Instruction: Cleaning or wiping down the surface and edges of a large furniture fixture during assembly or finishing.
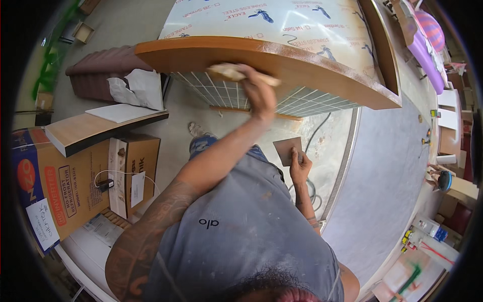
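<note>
My left hand (259, 95) reaches across and up to the brown wooden edge panel (312, 65) of a counter. Its fingers are closed on a cream-coloured rag (226, 72), pressed against the panel's curved face; motion blurs the rag a little. Lower and to the right, my right hand (300, 166) pinches a square brown sheet of sandpaper (287, 151) by one edge, held apart from the counter. Above the panel lies the counter's top (226, 20), covered in printed protective film. Under it is a front of pale green tiles (312, 100).
At left stand large cardboard boxes (75, 176), a wooden board (100, 128) with a black edge, and a mauve ribbed piece (108, 68) with white paper on it. A dark cable (317, 131) trails over the floor. A grey sheet surface (377, 176) spreads to the right.
</note>
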A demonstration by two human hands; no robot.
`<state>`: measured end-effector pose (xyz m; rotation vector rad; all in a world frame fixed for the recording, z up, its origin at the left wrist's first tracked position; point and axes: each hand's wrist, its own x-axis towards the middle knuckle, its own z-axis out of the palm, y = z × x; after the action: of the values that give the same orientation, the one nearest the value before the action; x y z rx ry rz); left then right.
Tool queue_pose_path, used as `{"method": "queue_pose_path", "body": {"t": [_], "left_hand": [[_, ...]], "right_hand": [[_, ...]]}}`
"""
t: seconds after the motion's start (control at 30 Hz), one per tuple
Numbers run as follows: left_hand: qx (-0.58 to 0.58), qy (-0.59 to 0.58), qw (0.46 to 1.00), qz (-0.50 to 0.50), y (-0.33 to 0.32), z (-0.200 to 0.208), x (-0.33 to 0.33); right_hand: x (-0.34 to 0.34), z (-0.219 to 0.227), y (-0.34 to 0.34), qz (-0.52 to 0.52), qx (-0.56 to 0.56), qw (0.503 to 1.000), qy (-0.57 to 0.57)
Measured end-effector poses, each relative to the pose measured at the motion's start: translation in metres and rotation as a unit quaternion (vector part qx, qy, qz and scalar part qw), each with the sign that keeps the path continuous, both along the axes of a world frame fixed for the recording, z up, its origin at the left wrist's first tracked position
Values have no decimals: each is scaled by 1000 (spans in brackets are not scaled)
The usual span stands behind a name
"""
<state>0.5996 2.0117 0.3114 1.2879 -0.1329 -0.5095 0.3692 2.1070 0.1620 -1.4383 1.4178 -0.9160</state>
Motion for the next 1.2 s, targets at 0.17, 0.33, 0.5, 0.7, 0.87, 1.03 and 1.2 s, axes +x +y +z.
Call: {"method": "queue_pose_path", "body": {"t": [0.17,0.33,0.5,0.7,0.87,1.03,1.2], "left_hand": [[-124,159,939,-280,59,-36,-24],[-138,344,815,-446,140,11,62],[-113,367,836,-392,175,-1,93],[-109,297,907,-278,202,10,103],[-101,278,926,-233,231,11,113],[-109,292,923,-226,235,8,116],[-87,299,924,-220,232,3,118]], "right_hand": [[1,-10,-5,73,14,995,63],[32,-1,-33,108,-119,983,92],[104,-14,-76,95,-196,976,25],[147,-47,-117,47,-290,954,-53],[162,-29,-107,20,-330,939,-94],[154,-31,-115,59,-302,948,-81],[160,-19,-115,44,-343,935,-79]]}}
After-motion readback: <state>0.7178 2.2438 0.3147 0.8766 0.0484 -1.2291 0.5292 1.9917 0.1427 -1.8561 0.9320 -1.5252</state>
